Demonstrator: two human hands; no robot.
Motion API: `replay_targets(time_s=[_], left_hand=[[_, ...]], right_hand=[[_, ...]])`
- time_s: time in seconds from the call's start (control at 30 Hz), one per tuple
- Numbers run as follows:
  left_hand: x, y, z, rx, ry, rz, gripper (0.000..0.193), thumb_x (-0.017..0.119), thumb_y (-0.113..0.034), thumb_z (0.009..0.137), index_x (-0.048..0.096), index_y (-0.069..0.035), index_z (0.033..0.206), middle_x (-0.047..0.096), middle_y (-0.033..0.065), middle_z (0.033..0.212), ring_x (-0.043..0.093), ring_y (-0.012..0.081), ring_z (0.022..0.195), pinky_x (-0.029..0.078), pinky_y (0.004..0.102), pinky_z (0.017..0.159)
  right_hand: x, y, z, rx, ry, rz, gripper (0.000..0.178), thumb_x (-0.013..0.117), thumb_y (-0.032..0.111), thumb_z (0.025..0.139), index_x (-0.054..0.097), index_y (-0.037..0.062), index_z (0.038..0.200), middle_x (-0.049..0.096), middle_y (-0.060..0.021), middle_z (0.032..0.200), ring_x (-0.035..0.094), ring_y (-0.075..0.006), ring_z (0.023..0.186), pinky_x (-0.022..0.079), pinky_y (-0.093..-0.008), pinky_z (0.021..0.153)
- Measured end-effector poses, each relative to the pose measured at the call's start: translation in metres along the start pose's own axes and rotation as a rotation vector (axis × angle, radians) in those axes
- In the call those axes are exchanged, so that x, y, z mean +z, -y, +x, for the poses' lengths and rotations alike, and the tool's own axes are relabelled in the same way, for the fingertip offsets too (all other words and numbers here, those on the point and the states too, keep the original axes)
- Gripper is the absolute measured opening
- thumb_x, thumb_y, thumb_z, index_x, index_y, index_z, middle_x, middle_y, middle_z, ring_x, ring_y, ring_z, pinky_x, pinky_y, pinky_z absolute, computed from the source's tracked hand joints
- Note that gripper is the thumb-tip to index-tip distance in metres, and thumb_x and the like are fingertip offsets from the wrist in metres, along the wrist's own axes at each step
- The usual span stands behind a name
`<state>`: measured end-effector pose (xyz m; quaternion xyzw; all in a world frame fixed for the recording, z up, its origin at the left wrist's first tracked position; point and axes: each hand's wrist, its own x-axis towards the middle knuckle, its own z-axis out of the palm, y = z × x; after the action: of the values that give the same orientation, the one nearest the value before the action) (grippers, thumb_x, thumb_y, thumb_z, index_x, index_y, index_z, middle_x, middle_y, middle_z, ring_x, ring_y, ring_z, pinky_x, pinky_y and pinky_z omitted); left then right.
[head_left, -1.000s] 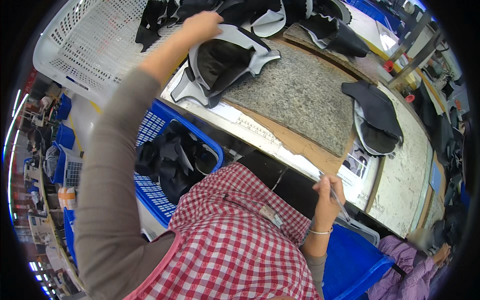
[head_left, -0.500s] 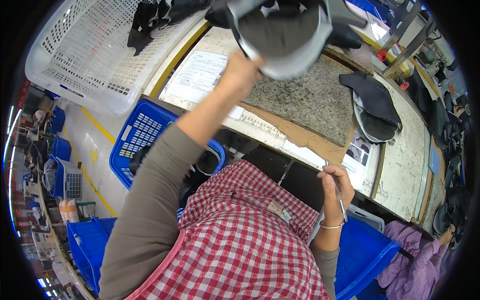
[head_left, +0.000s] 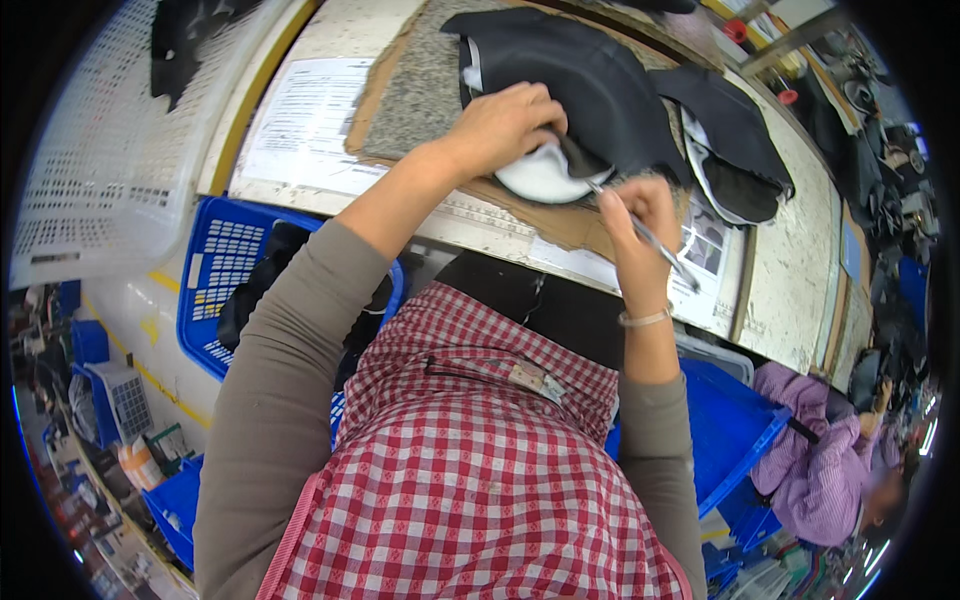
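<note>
A large black shoe upper (head_left: 610, 95) with a white lining lies on the speckled grey board (head_left: 415, 85) in front of me. Near its close edge, the fingers of my left hand (head_left: 512, 125) are closed on the folded-back rim, and the white inner side shows below them. My right hand (head_left: 645, 218) grips a slim silver pen-like tool (head_left: 668, 258), its tip at the edge of the white lining. A second black upper (head_left: 735, 135) rests folded to the right, its light edging visible.
Printed sheets (head_left: 305, 120) lie left on the white worktable (head_left: 795, 310). A white perforated crate (head_left: 95, 170) stands at far left, with a blue basket (head_left: 205, 290) of dark pieces below it. Blue bins (head_left: 730, 430) and a person in a striped purple top (head_left: 815, 470) are on the right.
The shoe upper, lifted and blurred in my left hand before, now lies on the board. My right hand has moved up to its edge with the pen-like tool.
</note>
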<state>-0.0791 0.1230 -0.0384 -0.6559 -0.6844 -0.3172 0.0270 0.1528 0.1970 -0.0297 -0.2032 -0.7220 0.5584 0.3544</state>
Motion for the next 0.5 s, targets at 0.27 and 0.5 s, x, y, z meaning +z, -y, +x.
replay_targets(time_s=[0.27, 0.5], left_hand=[[0.056, 0.009, 0.042, -0.21, -0.272, 0.19, 0.014, 0.073, -0.021, 0.092, 0.069, -0.012, 0.102, 0.066, 0.005, 0.096, 0.069, 0.0283, 0.095, 0.056, 0.0435, 0.078], [0.053, 0.013, 0.04, -0.193, -0.296, 0.088, 0.014, 0.075, -0.02, 0.089, 0.07, -0.008, 0.094, 0.067, 0.0085, 0.09, 0.069, 0.0298, 0.092, 0.056, 0.0437, 0.078]], right_hand=[[0.016, -0.031, 0.061, 0.11, -0.14, -0.161, 0.022, 0.077, 0.014, 0.093, 0.058, 0.0045, 0.087, 0.058, 0.0026, 0.073, 0.048, -0.004, 0.067, 0.04, -0.0235, 0.059], [0.015, -0.044, 0.055, -0.023, -0.106, -0.239, 0.029, 0.077, 0.017, 0.093, 0.055, 0.0038, 0.078, 0.056, 0.0012, 0.068, 0.046, -0.0061, 0.066, 0.04, -0.0263, 0.059]])
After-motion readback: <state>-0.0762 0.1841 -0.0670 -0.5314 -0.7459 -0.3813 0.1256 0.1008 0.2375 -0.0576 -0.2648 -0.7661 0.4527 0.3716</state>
